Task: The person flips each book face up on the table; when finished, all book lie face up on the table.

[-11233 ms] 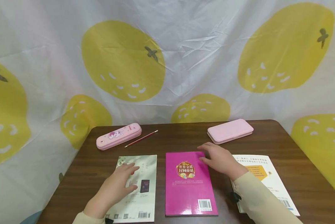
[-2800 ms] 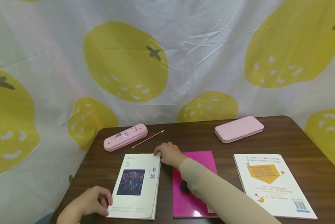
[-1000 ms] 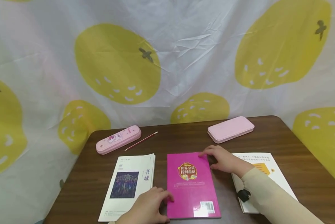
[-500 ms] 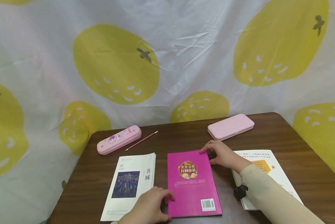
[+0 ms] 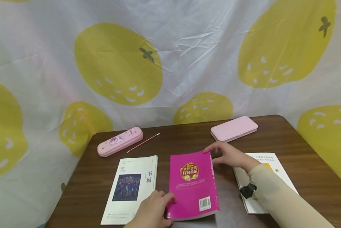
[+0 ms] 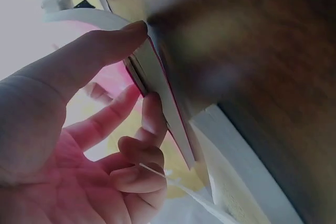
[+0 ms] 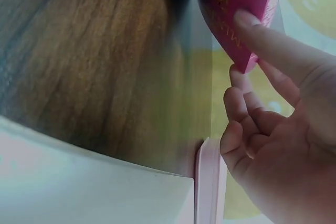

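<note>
A magenta book (image 5: 188, 190) is tilted between my two hands, its right side raised so that the printed spine shows. My right hand (image 5: 228, 155) pinches its upper right corner; in the right wrist view the thumb lies on the cover of the magenta book (image 7: 224, 24) and fingers are behind it. With thumb and fingers, my left hand (image 5: 153, 209) pinches the lower left edge; the left wrist view shows the page edges of the book (image 6: 164, 87). Left of it lies a white book (image 5: 126, 188) with a dark picture, partly covered by the left hand.
Another white book (image 5: 268, 159) lies at the right, partly under the right sleeve. Toward the back of the brown table (image 5: 181, 139) are a rabbit-print pink pencil case (image 5: 120, 142), a red pencil (image 5: 143, 143) and a plain pink case (image 5: 234, 128). A lemon-print curtain (image 5: 181, 63) hangs behind.
The left white book was turned over earlier to its picture side. Both hands then moved to the magenta book. Since half a second ago, its right side has risen from the table.
</note>
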`<action>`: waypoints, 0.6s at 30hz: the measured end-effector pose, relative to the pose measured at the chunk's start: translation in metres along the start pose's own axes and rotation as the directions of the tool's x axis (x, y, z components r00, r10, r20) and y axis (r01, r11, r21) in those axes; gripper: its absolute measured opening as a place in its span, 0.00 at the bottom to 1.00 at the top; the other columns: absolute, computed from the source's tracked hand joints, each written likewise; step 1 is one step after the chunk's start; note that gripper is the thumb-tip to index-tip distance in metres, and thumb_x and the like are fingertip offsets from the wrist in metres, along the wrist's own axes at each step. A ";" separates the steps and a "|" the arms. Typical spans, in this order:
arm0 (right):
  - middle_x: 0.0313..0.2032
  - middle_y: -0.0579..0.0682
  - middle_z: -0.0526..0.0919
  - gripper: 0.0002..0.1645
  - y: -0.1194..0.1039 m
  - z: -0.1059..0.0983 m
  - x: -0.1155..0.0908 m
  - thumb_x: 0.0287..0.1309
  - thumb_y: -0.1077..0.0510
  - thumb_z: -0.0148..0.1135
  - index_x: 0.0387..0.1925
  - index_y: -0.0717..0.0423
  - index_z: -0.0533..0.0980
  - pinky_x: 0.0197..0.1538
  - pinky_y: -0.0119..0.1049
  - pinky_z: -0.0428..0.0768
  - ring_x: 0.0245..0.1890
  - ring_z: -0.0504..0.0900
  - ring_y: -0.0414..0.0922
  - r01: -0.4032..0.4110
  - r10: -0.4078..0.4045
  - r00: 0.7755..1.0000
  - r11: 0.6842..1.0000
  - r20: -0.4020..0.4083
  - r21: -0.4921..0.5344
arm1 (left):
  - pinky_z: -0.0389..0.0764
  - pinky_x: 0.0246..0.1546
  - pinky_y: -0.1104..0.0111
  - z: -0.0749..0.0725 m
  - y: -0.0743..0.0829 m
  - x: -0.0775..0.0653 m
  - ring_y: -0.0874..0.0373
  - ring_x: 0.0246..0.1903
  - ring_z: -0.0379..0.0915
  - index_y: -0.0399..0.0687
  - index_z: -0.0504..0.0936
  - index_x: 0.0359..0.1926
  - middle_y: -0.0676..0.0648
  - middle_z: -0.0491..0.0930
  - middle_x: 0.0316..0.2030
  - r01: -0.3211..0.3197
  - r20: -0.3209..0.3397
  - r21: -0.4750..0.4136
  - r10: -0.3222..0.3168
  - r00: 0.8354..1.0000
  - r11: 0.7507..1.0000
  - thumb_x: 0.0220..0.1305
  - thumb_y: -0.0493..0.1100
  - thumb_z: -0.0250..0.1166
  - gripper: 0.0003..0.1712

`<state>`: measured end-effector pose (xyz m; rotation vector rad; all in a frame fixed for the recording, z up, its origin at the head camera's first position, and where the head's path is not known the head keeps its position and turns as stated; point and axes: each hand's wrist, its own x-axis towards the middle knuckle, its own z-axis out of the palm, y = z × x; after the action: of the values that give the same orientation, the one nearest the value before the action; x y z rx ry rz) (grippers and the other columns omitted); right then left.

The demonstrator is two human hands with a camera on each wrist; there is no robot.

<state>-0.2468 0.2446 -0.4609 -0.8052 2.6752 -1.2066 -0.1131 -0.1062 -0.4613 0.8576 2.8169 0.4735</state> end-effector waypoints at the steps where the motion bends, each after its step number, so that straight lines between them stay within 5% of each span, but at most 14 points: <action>1: 0.53 0.53 0.86 0.24 0.000 0.000 0.000 0.56 0.60 0.77 0.55 0.54 0.83 0.51 0.44 0.77 0.47 0.78 0.52 -0.016 0.016 1.000 1.000 0.005 0.013 | 0.73 0.33 0.70 0.000 -0.001 0.000 0.66 0.36 0.67 0.60 0.83 0.48 0.58 0.76 0.34 0.005 -0.004 -0.009 -0.005 1.000 1.000 0.42 0.53 0.83 0.29; 9: 0.51 0.55 0.86 0.24 -0.006 -0.008 -0.003 0.57 0.60 0.75 0.56 0.59 0.82 0.46 0.39 0.77 0.43 0.76 0.51 -0.048 0.045 0.998 0.997 0.034 0.065 | 0.72 0.33 0.71 0.001 -0.003 -0.002 0.67 0.34 0.63 0.59 0.80 0.51 0.58 0.71 0.33 0.034 -0.035 -0.085 -0.037 0.999 0.996 0.42 0.52 0.82 0.32; 14: 0.50 0.54 0.87 0.22 -0.010 -0.014 -0.008 0.61 0.57 0.73 0.55 0.59 0.82 0.50 0.39 0.77 0.45 0.78 0.49 -0.050 0.049 0.998 0.997 0.029 0.062 | 0.78 0.39 0.68 -0.004 -0.003 -0.007 0.67 0.36 0.71 0.56 0.81 0.48 0.60 0.78 0.34 -0.028 -0.156 -0.093 0.013 0.988 0.995 0.45 0.48 0.78 0.26; 18: 0.46 0.51 0.86 0.18 -0.012 -0.019 -0.013 0.62 0.57 0.72 0.52 0.58 0.83 0.51 0.39 0.77 0.44 0.78 0.45 -0.034 0.034 0.999 0.997 0.002 0.076 | 0.77 0.36 0.70 -0.011 -0.003 -0.010 0.69 0.32 0.71 0.54 0.82 0.45 0.58 0.82 0.35 -0.034 -0.284 -0.134 -0.005 0.959 0.990 0.48 0.40 0.73 0.20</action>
<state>-0.2365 0.2571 -0.4402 -0.7458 2.6136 -1.2905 -0.1093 -0.1172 -0.4517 0.8430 2.9877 0.8464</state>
